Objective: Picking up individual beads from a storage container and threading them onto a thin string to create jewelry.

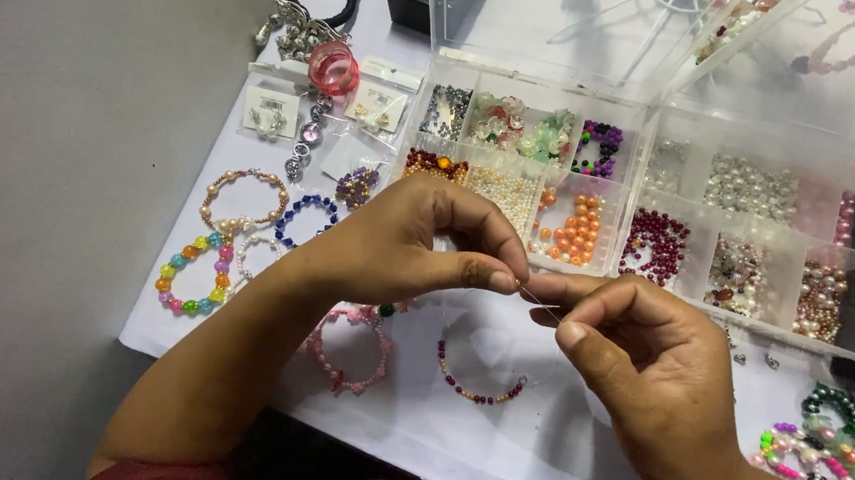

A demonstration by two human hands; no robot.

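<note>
Head view: two hands [534, 288] on one thin wire [541, 300], two bead boxes [846, 344].

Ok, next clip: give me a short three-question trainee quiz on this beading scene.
1. True or false: the left hand and the right hand meet at the fingertips over a thin wire.
2. Which bracelet lies nearest the sheet's left edge? A) the multicoloured bead bracelet B) the pink bracelet C) the dark red beaded strand
3. What colour are the beads in the compartment just above the pinching fingertips, inside the clear bead box?

Key
1. True; both pinch the thin wire between them.
2. A.
3. Orange.
</note>
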